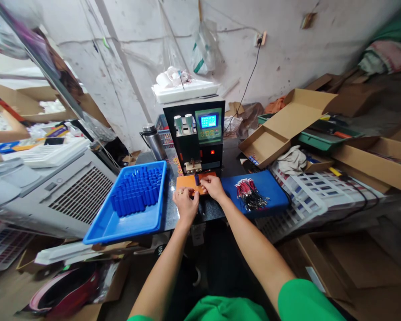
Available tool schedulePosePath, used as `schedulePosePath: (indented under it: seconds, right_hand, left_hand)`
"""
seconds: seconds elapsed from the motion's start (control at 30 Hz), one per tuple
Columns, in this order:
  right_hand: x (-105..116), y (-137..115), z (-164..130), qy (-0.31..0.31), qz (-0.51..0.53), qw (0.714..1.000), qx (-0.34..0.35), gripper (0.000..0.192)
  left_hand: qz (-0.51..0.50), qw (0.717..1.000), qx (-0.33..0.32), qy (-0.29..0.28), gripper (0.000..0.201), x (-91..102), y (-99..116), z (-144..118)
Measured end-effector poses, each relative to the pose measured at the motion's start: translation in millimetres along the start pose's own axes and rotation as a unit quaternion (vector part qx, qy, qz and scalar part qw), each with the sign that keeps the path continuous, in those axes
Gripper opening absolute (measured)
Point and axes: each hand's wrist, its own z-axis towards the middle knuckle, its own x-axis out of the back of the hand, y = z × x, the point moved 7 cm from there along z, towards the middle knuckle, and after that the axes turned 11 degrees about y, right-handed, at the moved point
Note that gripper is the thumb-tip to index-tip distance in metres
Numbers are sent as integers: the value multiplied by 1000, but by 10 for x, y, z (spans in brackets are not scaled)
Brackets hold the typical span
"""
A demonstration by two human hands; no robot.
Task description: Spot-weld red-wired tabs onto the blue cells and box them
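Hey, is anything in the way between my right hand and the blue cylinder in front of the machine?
Nothing visible: your right hand is right beside the cylinder, over the orange block. Whether they touch is too small to tell.

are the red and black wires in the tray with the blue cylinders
No, the wires lie on a separate blue surface to the right.

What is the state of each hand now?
Left hand: curled at the flat orange board; grip unclear.
Right hand: curled beside the upright blue cylinder; grip unclear.
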Motion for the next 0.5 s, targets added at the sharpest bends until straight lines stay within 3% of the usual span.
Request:
schedulePosePath:
  seconds: [0.27,0.37,0.5]
  right_hand:
    - [22,-36,-12,0,7,1000,7,24]
    - [26,-75,-35,-19,5,1000,19,28]
    - [-30,-118,-83,-90,-30,995,39,28]
  left_hand:
    - [-7,1000,29,-9,17,-103,-37,41]
    - [-75,995,58,-41,15,-90,-67,55]
    - [-183,972,114,-97,15,-90,-69,75]
